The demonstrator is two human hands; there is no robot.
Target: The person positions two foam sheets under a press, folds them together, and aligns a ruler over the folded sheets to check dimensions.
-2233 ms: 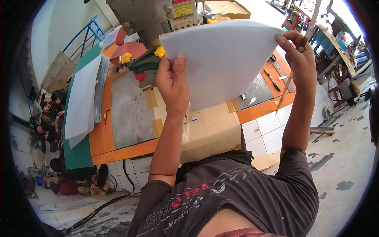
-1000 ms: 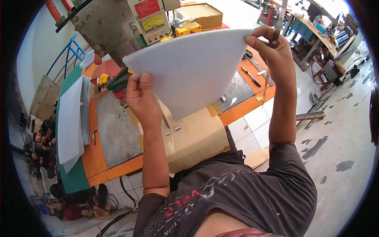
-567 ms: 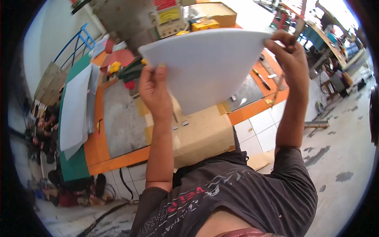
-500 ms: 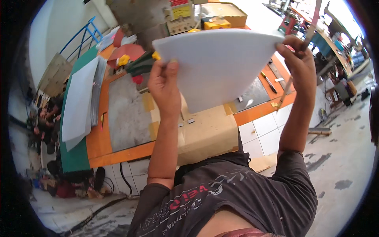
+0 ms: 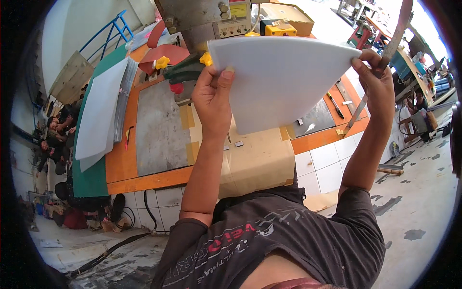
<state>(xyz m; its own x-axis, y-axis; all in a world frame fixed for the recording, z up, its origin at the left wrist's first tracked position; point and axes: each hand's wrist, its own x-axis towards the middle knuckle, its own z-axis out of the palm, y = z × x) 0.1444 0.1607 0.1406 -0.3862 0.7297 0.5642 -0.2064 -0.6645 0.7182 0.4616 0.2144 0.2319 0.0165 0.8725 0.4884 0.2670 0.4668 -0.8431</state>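
Both hands up w/ white sheet (image 5: 284, 82); left hand (image 5: 214, 98) fingers clenched on its left edge, thumb on top; right hand (image 5: 380, 82) fingers pinching its right corner; sheet spans between them, raised above the surface (image 5: 159, 130); gray machine (image 5: 202, 19) just beyond left fingers.

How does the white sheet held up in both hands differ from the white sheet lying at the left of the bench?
The held white sheet is lifted off the bench, gripped by the left hand and right hand; the resting white sheet lies flat on a stack, untouched. The held one narrows toward the right hand; the resting one looks long and narrow. Both are plain, white and thin.
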